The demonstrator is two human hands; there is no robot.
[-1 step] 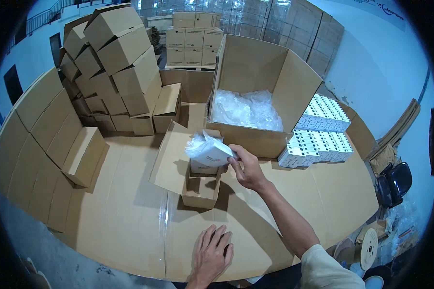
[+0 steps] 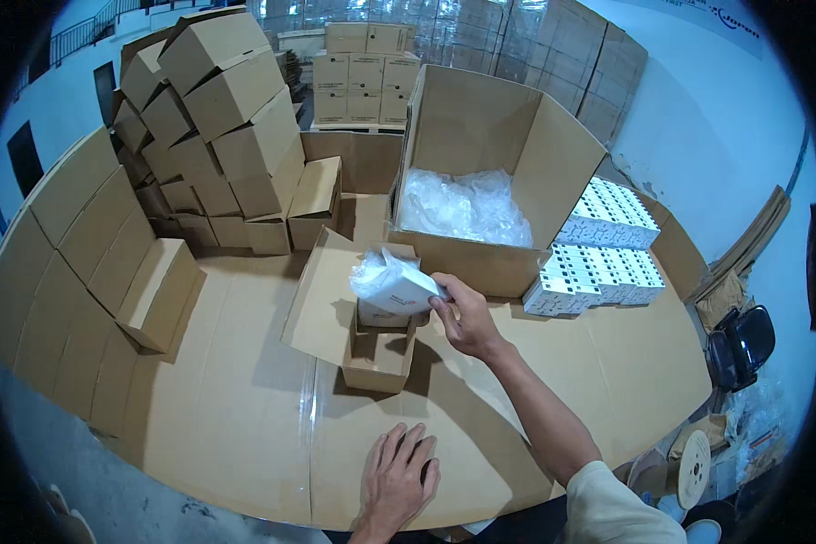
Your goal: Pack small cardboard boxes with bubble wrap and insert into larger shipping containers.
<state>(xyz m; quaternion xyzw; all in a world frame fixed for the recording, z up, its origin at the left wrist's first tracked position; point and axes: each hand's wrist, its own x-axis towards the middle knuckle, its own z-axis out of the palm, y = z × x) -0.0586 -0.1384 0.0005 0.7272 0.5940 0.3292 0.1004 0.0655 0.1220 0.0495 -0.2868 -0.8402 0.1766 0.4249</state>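
Note:
My right hand grips one end of a small white box in a clear plastic bag, fingers and thumb closed on its right side. I hold it tilted above an open brown carton, whose flap stands out to the left. Partly hidden under the bagged box, a pale box shows in the carton's far part. The carton's near part shows bare cardboard inside. My left hand lies flat on the cardboard-covered table, fingers spread, nearer me than the carton.
Behind the carton stands a large open box holding clear plastic bags. White boxes are lined up in rows to its right. Brown cartons are piled at the back left and stacked along the left edge. A black chair is at the right.

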